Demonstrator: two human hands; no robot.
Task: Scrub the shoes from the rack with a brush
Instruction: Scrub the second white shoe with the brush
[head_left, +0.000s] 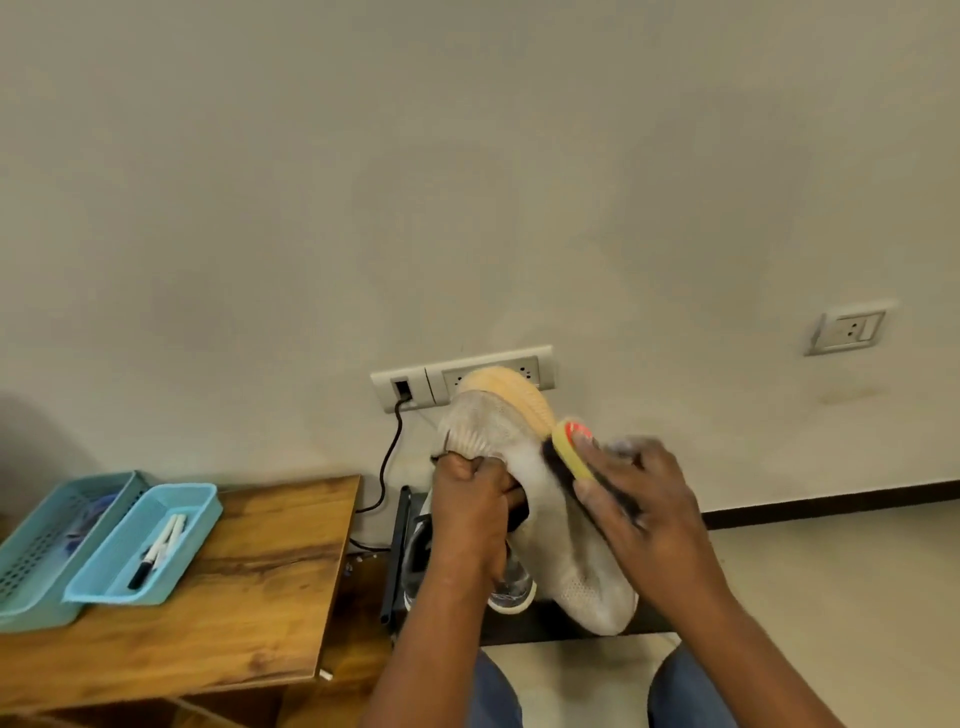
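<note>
While left hand (470, 499) grips shoe (540, 499), right hand (639, 499) angles brush (569, 457).

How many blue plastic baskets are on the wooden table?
2. One light blue plastic basket holding markers sits nearer the wooden table's middle; the other teal perforated plastic basket lies directly left of it, touching, partly cut off by the frame edge. More could be out of view.

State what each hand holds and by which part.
Left hand: grip on the collar opening of the beige knit shoe. Right hand: grip on the back of the yellow-handled, dark-bristled brush.
</note>
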